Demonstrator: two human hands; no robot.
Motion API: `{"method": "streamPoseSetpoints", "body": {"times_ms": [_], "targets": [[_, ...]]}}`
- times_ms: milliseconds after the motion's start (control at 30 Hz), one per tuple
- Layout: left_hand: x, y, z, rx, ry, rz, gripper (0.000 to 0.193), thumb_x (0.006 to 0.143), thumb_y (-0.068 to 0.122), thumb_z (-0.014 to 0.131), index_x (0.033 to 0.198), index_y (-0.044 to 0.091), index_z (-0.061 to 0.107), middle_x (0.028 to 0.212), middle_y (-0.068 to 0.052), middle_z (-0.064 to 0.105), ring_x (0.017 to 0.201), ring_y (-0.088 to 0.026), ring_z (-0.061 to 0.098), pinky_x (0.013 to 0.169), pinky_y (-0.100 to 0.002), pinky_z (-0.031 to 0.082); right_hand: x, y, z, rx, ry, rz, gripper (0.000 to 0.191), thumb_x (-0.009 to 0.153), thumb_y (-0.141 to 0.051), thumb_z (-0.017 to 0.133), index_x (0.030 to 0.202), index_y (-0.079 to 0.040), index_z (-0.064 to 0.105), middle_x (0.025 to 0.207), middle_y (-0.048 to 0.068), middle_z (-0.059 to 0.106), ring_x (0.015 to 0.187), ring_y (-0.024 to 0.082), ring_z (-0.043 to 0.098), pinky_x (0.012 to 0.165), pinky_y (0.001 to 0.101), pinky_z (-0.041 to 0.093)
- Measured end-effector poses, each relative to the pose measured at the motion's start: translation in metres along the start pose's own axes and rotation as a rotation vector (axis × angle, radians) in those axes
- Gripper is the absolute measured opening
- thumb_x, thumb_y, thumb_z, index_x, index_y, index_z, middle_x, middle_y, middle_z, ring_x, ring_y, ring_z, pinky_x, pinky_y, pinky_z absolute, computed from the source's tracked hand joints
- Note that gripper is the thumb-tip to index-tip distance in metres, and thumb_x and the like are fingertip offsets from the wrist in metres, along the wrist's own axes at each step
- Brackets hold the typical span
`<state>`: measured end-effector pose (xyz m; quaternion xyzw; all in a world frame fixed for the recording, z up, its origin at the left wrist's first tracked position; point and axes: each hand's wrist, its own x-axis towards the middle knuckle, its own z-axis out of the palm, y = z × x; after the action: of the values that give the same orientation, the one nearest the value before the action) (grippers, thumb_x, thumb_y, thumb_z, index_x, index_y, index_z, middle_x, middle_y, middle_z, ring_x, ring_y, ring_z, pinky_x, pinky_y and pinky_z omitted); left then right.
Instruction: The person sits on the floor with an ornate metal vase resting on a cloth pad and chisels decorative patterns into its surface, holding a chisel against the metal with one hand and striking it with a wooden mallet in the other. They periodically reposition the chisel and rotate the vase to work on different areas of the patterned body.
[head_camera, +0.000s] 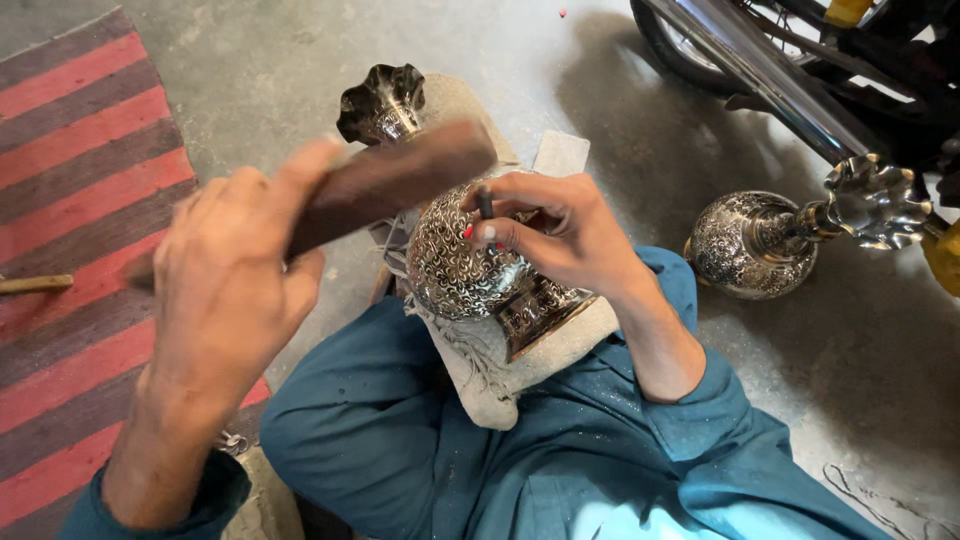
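An engraved silver vase (455, 270) lies on its side on a frayed grey cloth pad (500, 385) over my lap, with its fluted mouth (382, 100) pointing away from me. My right hand (560, 230) rests on the vase's round body and pinches a thin dark chisel (486, 203), tip down on the metal. My left hand (235, 270) is lifted above and to the left of the vase. It grips a brown wooden mallet (395, 180), blurred, whose far end hangs over the vase's neck.
A second engraved vase (752, 245) lies on the concrete floor at the right, near a motorcycle's chrome exhaust pipe (760, 70) and wheel. A red and grey striped rug (70, 160) covers the left side, with a wooden stick (35, 284) on it.
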<state>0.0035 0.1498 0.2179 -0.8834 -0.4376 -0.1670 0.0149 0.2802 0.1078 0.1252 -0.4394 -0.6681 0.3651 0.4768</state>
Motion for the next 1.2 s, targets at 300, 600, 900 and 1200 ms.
{"method": "streamPoseSetpoints", "body": {"times_ms": [300,600,900,1200], "targets": [[-0.002,-0.005,0.007,-0.437,0.024,-0.018,0.076,0.079,0.008,0.072,0.149,0.015,0.043,0.124,-0.019,0.063,0.111,-0.042,0.063,0.089,-0.049,0.050,0.000,0.000,-0.002,0.038,-0.025,-0.060,0.024,0.101,-0.009,0.072,0.124,-0.003,0.069,0.100,0.004,0.079,0.091,0.006,0.072,0.077,0.0214,0.058],[-0.004,-0.003,0.003,-0.039,-0.026,0.016,0.081,0.072,0.009,0.077,0.147,0.023,0.050,0.096,-0.016,0.061,0.094,-0.041,0.062,0.085,-0.053,0.049,0.001,0.000,-0.002,0.051,-0.046,-0.102,0.027,0.102,-0.014,0.071,0.127,-0.003,0.068,0.104,0.005,0.076,0.095,0.007,0.073,0.080,0.0225,0.060],[-0.036,-0.002,0.019,-0.574,0.140,-0.270,0.065,0.090,-0.003,0.066,0.148,0.012,0.042,0.102,-0.010,0.063,0.092,-0.021,0.067,0.084,-0.038,0.055,0.003,0.015,-0.004,0.450,0.015,-0.016,0.024,0.104,-0.013,0.069,0.123,0.001,0.066,0.098,0.006,0.074,0.094,0.009,0.071,0.085,0.0239,0.058],[-0.068,0.038,0.113,-1.457,0.499,-0.214,0.057,0.100,-0.011,0.063,0.145,0.005,0.032,0.103,-0.011,0.060,0.096,-0.020,0.066,0.112,-0.048,0.057,0.014,-0.006,-0.006,0.108,-0.179,0.044,0.030,0.100,-0.008,0.074,0.128,0.002,0.069,0.091,0.008,0.073,0.086,0.010,0.064,0.074,0.0254,0.052]]}}
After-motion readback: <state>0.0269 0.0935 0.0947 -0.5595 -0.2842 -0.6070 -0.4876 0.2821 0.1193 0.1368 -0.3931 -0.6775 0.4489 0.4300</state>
